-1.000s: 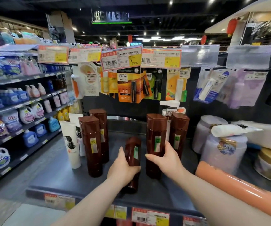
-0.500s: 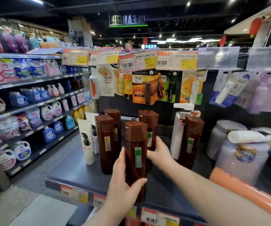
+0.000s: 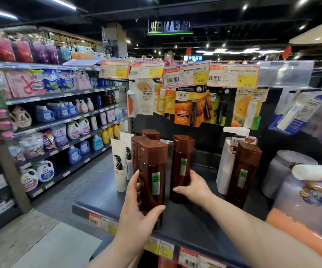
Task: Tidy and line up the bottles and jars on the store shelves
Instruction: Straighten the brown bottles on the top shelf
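Several tall brown bottles with brown caps stand on a dark shelf [image 3: 191,225]. My left hand [image 3: 137,213] grips the nearest brown bottle [image 3: 152,171], upright at the shelf's front. My right hand [image 3: 193,187] holds the lower part of a second brown bottle [image 3: 181,161] just to its right and further back. Two more brown bottles [image 3: 150,134] stand behind the front one, partly hidden. Another brown bottle [image 3: 243,171] stands apart at the right.
White tubes [image 3: 119,163] stand left of the bottles, and a white pump bottle [image 3: 228,163] at the right. Pale jars [image 3: 286,171] and an orange tube [image 3: 301,236] fill the right side. Hanging packets and price tags [image 3: 185,75] are above. An aisle lies to the left.
My left hand has stood the once-tilted bottle upright and shifted it left toward the other bottles. My right hand stays on the second bottle. The view has turned left.
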### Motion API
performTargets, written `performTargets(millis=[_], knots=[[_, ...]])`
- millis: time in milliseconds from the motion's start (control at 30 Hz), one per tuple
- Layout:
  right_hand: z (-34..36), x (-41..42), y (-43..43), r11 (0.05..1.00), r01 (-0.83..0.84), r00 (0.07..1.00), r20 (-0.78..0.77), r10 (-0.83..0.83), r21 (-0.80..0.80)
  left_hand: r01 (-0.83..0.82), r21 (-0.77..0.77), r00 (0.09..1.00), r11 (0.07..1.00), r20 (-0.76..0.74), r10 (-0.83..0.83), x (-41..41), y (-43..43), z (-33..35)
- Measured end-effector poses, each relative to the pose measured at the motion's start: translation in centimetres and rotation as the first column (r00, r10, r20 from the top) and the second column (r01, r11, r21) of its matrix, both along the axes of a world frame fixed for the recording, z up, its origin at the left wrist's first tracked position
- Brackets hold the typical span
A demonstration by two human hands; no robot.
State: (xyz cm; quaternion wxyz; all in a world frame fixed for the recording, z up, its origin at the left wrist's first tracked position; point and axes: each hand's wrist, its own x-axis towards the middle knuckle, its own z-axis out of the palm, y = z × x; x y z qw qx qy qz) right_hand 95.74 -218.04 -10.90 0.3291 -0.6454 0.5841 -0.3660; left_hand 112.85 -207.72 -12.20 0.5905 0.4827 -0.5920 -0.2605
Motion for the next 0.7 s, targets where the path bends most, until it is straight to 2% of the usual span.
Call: performTargets(millis=[300, 500, 633, 700], knots=[[0.1, 1.4, -0.8, 1.0, 0.0, 1.0, -0.018, 0.0, 0.015, 0.026, -0.02, 1.0, 0.999, 0.003, -0.026, 0.2, 0.2, 0.2], [0.4, 1.1, -0.4, 1.0, -0.009, 0.999, -0.031, 0.009, 0.014, 0.051, 0.024, 0.998, 0.998, 0.02, -0.051, -0.7, -0.4, 0.1], [0.8, -0.7, 0.7, 0.993, 0.067, 0.996, -0.048, -0.072, -0.095, 0.086, 0.059, 0.994, 0.995, 0.063, -0.089, -2.4, -1.4, 0.5], [0.9, -1.8, 1.8, 0.987, 0.038, 0.999, -0.03, -0.044, -0.154, 0.102, 0.056, 0.991, 0.993, 0.077, -0.106, -3.3, -2.0, 0.6]])
